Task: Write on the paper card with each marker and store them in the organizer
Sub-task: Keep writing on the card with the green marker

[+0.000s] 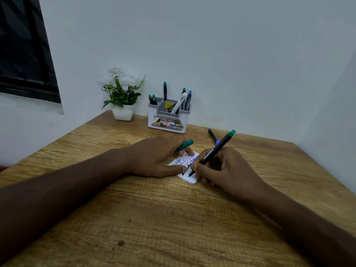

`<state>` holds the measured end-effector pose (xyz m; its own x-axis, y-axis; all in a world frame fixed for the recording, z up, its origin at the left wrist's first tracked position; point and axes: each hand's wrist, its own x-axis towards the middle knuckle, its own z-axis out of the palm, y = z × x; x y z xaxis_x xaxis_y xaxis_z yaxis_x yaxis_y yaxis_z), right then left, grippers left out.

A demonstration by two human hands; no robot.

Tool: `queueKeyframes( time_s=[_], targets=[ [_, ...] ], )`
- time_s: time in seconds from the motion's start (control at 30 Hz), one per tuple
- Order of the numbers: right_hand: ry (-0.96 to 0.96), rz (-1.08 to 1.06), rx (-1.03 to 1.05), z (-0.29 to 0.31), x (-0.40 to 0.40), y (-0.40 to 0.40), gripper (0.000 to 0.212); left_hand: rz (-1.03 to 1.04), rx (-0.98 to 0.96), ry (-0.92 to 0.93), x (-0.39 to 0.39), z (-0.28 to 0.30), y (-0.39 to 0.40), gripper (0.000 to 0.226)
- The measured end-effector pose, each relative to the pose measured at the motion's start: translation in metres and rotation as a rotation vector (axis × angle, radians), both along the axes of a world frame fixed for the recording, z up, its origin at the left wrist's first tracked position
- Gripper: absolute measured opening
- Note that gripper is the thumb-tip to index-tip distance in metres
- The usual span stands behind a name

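A small white paper card (189, 179) covered in handwriting lies on the wooden table (154, 218). My right hand (225, 170) grips a black marker with a green end (215, 151), its tip touching the card. My left hand (154, 157) rests on the card's left side and holds the green cap (184, 145) between its fingers. A white and grey organizer (168, 120) stands at the back with several markers upright in its compartments. One blue-capped marker (212, 136) lies on the table behind my right hand.
A white pot of artificial white flowers (122, 97) stands left of the organizer against the wall. A dark window (25, 49) is at the upper left. The table's right edge runs close to the side wall.
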<state>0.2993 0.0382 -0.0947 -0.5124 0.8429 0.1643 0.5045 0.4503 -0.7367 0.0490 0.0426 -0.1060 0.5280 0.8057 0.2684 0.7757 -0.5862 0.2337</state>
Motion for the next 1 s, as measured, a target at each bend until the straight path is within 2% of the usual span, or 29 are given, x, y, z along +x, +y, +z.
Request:
queueKeyframes(
  time_s=[0.17, 0.47, 1.0],
  targets=[
    [-0.031, 0.011, 0.049, -0.0002, -0.0015, 0.0011, 0.01, -0.004, 0.03, -0.012, 0.0015, 0.0012, -0.0021, 0.04],
    [-0.038, 0.005, 0.049, -0.0015, -0.0018, 0.0016, 0.01, -0.003, 0.034, -0.004, 0.0017, 0.0011, -0.002, 0.045],
    [-0.044, -0.016, 0.036, -0.0017, -0.0021, 0.004, 0.01, -0.015, 0.018, -0.019, 0.0038, 0.0048, -0.0051, 0.04]
  ],
)
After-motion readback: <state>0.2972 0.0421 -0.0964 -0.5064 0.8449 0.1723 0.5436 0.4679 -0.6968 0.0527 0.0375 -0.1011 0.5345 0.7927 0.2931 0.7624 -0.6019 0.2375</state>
